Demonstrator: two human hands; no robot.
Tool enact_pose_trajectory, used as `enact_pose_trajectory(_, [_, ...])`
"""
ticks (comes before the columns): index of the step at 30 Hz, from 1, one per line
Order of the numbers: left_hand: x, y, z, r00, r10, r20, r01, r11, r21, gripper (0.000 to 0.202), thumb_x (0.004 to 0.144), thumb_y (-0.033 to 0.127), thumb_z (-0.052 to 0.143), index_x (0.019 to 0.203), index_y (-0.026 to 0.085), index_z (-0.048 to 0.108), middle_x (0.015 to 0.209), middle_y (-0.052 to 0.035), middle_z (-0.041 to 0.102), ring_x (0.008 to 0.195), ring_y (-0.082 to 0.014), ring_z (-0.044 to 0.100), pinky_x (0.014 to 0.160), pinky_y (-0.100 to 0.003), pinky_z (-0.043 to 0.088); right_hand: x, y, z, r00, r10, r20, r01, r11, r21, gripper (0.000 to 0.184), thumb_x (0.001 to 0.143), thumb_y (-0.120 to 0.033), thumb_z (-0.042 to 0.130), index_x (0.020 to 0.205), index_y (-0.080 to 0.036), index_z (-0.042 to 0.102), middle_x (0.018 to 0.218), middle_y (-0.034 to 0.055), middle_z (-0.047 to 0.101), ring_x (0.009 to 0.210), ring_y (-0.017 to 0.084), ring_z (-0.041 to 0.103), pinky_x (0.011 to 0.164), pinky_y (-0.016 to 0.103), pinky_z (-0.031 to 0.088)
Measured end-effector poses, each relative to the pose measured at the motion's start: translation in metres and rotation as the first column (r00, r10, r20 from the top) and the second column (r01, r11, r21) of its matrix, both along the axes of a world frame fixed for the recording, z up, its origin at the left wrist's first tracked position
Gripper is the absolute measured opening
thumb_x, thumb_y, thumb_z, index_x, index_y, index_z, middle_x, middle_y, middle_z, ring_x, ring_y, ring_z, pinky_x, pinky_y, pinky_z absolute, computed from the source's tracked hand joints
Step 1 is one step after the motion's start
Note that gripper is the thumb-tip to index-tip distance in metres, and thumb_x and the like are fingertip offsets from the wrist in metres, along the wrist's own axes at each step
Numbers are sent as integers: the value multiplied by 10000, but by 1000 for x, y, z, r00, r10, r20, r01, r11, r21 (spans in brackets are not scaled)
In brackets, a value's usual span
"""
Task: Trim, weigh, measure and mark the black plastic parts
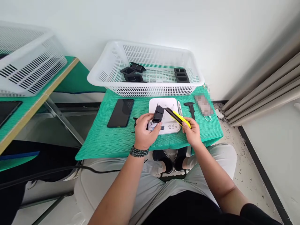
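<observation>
Between the thumb and fingers of my left hand (145, 131) is a black plastic part (158, 114), tilted up over a white digital scale (172, 103). My right hand (192, 131) grips a yellow and black utility knife (177, 117), its tip pointing left toward the part's upper right edge. Whether the tip touches the part I cannot tell. The scale's display is partly covered by my left thumb. Just left of my left hand, a small dark object (135, 120) is mostly hidden by the fingers.
Behind the scale stands a white plastic basket (150, 85) with several black parts (133, 78) at left and a stack (181, 75) at right. On the green cloth (103, 142) lie a phone (120, 113), a marker (180, 108) and a black caliper (191, 109). Another basket (35, 67) stands left.
</observation>
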State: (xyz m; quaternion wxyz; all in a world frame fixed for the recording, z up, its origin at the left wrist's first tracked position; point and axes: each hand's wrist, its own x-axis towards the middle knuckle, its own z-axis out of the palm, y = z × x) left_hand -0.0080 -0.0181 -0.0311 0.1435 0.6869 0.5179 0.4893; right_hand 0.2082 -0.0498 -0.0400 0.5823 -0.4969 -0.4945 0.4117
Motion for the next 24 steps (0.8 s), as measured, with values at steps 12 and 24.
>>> enact_pose_trajectory(12, [-4, -1, -15, 993, 6, 116, -4, 1000, -20, 544, 891, 670, 637, 1147, 190, 648, 1037, -130, 748, 986, -294, 751, 856, -429, 631, 5, -3, 6, 996, 83, 31, -84, 996, 42, 361, 757, -470, 815, 1000, -218, 729, 920, 56, 736, 769, 196, 655, 696, 325, 552])
enact_pose_trajectory(24, [1, 3, -1, 995, -96, -22, 94, 992, -84, 387, 992, 444, 483, 1198, 173, 667, 1118, -135, 770, 1057, -296, 730, 916, -418, 597, 8, -5, 5, 991, 133, -27, -132, 990, 46, 314, 788, -466, 812, 959, -210, 752, 733, 7, 651, 587, 138, 538, 563, 282, 456])
